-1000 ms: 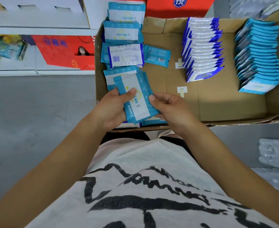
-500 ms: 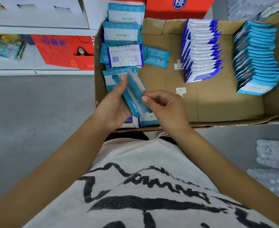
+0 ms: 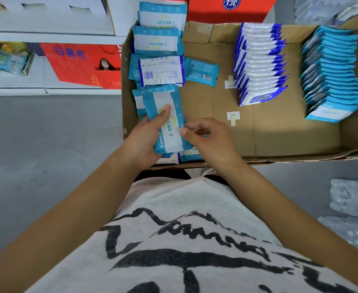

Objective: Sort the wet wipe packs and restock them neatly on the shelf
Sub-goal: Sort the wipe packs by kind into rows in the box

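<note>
My left hand [image 3: 144,140] grips a light-blue and white wet wipe pack [image 3: 169,127], thumb across its face, over the near-left corner of an open cardboard box [image 3: 279,134]. My right hand [image 3: 209,138] pinches the pack's right edge with thumb and forefinger. Loose packs [image 3: 159,41] lie in a rough column along the box's left side, one showing its barcode back [image 3: 161,70]. A teal pack [image 3: 201,71] lies beside them. A tidy row of dark-blue-edged packs [image 3: 260,62] stands mid-box. A row of light-blue packs [image 3: 332,72] lines the right side.
A white shelf [image 3: 47,37] with a red carton [image 3: 83,64] runs along the upper left. Grey floor [image 3: 47,155] lies left of the box. Shrink-wrapped bottle packs [image 3: 351,199] sit at the lower right. Red and white cartons [image 3: 226,7] stand behind the box.
The pack was flat a second ago, turned on edge half a second ago, and now lies face-up in my left hand again. My right hand shifted to its right edge.
</note>
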Available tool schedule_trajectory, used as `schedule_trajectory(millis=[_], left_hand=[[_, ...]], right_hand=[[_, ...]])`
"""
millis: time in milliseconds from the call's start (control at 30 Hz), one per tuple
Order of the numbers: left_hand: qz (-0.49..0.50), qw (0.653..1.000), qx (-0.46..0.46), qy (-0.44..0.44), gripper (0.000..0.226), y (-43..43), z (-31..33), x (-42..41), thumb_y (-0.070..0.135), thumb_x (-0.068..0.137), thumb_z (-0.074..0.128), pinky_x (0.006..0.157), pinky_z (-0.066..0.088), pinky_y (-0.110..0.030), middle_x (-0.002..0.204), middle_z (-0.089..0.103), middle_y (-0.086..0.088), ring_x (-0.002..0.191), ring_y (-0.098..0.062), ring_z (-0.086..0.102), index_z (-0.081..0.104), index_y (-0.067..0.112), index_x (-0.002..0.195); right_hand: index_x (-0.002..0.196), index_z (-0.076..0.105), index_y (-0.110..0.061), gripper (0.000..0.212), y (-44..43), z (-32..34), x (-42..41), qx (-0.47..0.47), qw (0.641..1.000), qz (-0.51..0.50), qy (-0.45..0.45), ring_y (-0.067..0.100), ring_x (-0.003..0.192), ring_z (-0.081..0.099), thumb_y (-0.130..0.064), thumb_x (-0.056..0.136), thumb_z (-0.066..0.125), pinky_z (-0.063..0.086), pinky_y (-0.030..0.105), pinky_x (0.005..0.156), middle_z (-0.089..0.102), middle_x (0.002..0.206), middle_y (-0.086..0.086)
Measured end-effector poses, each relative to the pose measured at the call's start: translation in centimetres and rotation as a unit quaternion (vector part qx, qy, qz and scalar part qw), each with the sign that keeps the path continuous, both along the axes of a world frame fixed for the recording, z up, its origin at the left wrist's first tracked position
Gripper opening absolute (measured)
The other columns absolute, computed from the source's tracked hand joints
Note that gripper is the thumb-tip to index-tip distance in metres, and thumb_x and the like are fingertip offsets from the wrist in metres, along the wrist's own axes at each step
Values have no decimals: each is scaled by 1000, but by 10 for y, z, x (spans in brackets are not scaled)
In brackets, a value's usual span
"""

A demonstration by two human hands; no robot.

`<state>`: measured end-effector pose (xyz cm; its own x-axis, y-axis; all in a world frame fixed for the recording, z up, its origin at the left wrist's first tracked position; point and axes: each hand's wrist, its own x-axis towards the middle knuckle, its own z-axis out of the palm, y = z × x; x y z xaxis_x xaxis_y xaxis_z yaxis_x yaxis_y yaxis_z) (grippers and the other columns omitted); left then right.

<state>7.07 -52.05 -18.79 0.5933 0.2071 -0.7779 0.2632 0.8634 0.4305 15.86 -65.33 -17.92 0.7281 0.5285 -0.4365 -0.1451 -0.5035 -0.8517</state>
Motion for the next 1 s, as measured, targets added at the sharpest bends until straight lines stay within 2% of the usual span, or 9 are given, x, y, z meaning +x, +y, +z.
schedule_trajectory(millis=[167, 300, 433, 533, 667, 733, 867, 933, 1000], left_hand=[[9, 996, 79, 33, 28, 8, -4, -9, 24, 102, 62, 84, 63, -48, 116, 77, -9, 103, -26, 76, 63, 16, 129], [-16, 988, 135, 75, 29, 16, -12, -30, 22, 100, 65, 86, 62, -50, 117, 77, -8, 104, -29, 76, 61, 20, 128], [-31, 975, 188, 117, 24, 12, -21, -51, 18, 97, 70, 76, 65, -41, 112, 78, -1, 98, -22, 77, 64, 24, 119], [-54, 974, 181, 126, 26, 11, -26, -65, 21, 97, 70, 79, 65, -41, 112, 78, -2, 98, -22, 77, 64, 21, 123], [-69, 973, 169, 140, 29, 14, -30, -72, 26, 96, 70, 76, 65, -39, 111, 79, -3, 98, -22, 77, 66, 19, 124], [-69, 971, 171, 150, 30, 15, -32, -72, 28, 96, 71, 75, 65, -38, 111, 79, -2, 98, -22, 77, 66, 20, 124], [-60, 974, 157, 151, 35, 17, -33, -65, 40, 98, 65, 70, 65, -37, 111, 79, -2, 96, -22, 78, 64, 21, 127], [-55, 976, 148, 149, 39, 16, -31, -60, 48, 97, 60, 65, 64, -34, 110, 79, -1, 93, -21, 78, 64, 22, 126], [-55, 976, 148, 149, 44, 15, -30, -54, 55, 97, 55, 63, 63, -33, 109, 79, 0, 91, -20, 78, 62, 24, 127]], right_hand=[[98, 75, -23, 7, -13, -29, 24, -65, 997, -31, 0, -3, 83, 65, -24, 90, 74, 51, 16, 80, 73, 94, -10], [124, 67, -12, 31, -30, -80, 35, -174, 982, 77, -15, 11, 108, 61, -24, 96, 66, 47, 28, 101, 68, 124, 3], [140, 53, -18, 52, -37, -121, 42, -305, 917, 245, -84, 30, 131, 49, -34, 92, 65, 41, 45, 110, 55, 141, 9], [148, 42, -25, 62, -38, -126, 43, -390, 855, 313, -139, 31, 140, 34, -41, 92, 64, 28, 49, 114, 42, 151, 8], [135, 58, -27, 48, -43, -125, 45, -415, 825, 330, -195, 31, 133, 34, -42, 90, 68, 30, 46, 109, 46, 141, 9], [124, 67, -24, 40, -51, -125, 47, -387, 850, 310, -179, 31, 126, 41, -37, 87, 72, 35, 40, 102, 51, 131, 11], [106, 69, -11, 22, -66, -108, 48, -261, 944, 162, -119, 24, 92, 57, -22, 87, 74, 36, 26, 75, 62, 105, 11], [99, 66, -12, 20, -68, -90, 47, -215, 967, 95, -97, 18, 80, 56, -27, 89, 74, 38, 27, 70, 65, 91, 1], [104, 65, -12, 24, -64, -66, 41, -152, 987, 30, -42, 13, 80, 64, -29, 90, 74, 49, 29, 73, 71, 91, -3]])
